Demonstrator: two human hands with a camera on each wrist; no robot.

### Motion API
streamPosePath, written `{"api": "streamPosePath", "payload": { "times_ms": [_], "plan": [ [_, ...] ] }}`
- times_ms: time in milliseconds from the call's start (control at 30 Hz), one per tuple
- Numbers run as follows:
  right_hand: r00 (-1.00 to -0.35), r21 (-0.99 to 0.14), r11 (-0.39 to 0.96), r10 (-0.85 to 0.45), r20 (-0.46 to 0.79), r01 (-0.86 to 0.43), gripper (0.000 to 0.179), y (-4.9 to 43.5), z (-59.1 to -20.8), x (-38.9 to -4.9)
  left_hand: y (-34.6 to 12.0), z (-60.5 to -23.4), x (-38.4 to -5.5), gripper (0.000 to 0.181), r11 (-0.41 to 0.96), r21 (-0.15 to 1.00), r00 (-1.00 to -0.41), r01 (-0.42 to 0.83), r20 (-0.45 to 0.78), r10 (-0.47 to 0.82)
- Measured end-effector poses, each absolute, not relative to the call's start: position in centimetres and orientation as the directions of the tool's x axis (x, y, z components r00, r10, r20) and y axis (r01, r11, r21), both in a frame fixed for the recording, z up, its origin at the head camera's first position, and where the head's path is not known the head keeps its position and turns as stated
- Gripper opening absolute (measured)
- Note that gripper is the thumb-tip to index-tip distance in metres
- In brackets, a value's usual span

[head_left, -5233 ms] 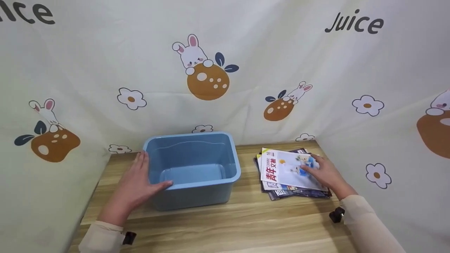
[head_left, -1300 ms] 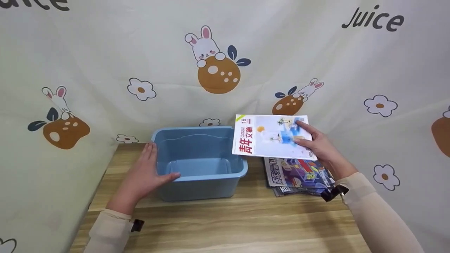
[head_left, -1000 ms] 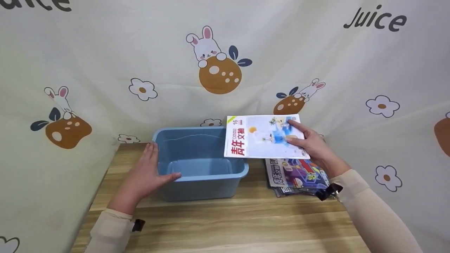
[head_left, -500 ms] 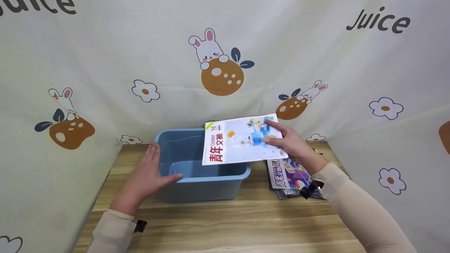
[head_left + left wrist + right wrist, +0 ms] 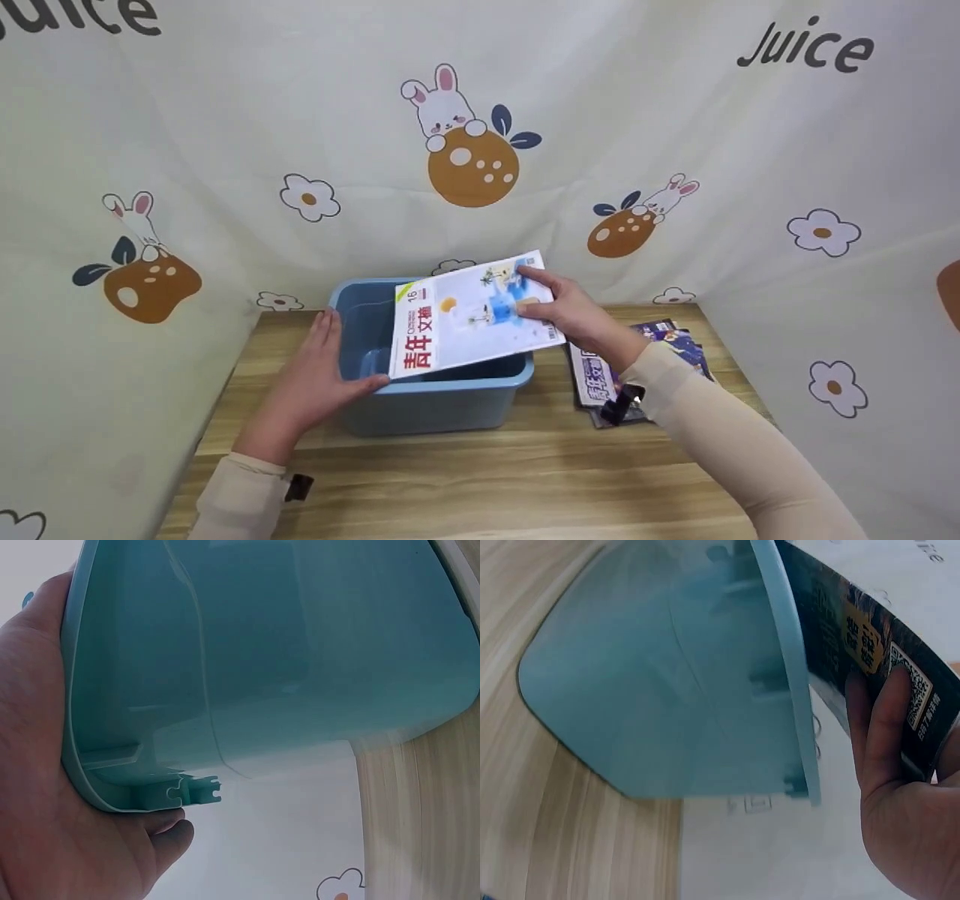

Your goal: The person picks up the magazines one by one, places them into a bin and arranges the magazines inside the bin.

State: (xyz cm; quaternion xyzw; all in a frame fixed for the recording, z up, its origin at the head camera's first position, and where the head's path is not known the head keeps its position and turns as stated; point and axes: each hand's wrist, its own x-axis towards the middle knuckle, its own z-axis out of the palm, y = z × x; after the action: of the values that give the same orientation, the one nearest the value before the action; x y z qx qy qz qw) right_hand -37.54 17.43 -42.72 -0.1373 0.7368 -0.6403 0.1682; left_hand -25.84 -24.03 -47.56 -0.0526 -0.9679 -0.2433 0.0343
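Note:
A blue plastic storage bin (image 5: 442, 412) stands on the wooden table. At its left corner my left hand (image 5: 307, 390) holds the rim, thumb over the front edge and fingers along the left side. The left wrist view shows that hand (image 5: 45, 742) against the rim of the bin (image 5: 300, 630). My right hand (image 5: 577, 315) grips a white-covered magazine (image 5: 461, 322) by its right edge, thumb on the cover. Tilted, the magazine lies over the bin's opening. In the right wrist view, fingers (image 5: 885, 720) press its dark back cover.
To the bin's right lies a pile of magazines (image 5: 596, 382) with dark and purple covers, partly hidden by my right forearm. A pale cloth with rabbit and orange prints (image 5: 472, 165) hangs behind and on both sides of the wooden table (image 5: 480, 480).
My right hand has lifted the white magazine off the pile and carried it left over the bin, turning it as it goes. The left hand keeps its place on the rim.

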Motion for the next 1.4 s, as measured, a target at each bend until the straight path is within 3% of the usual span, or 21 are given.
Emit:
{"api": "streamPosePath", "payload": {
  "times_ms": [233,733,1400],
  "plan": [
    [-0.903,-0.992,0.13,-0.427,-0.053,-0.003,0.081,14.0,-43.1,-37.1,-24.2,-47.6,-26.0,0.15,0.872,0.47,-0.989,0.137,0.106,0.098],
    [-0.901,-0.961,0.268,-0.43,-0.055,-0.07,0.082,9.1,-43.3,-36.1,-24.2,-47.5,-26.0,0.147,0.868,0.477,-0.989,0.138,0.11,0.096],
    [-0.879,-0.931,0.356,-0.465,-0.099,-0.083,0.084,7.8,-45.0,-35.9,-24.1,-47.5,-25.8,0.153,0.864,0.486,-0.991,0.133,0.086,0.104]
  ]
}}
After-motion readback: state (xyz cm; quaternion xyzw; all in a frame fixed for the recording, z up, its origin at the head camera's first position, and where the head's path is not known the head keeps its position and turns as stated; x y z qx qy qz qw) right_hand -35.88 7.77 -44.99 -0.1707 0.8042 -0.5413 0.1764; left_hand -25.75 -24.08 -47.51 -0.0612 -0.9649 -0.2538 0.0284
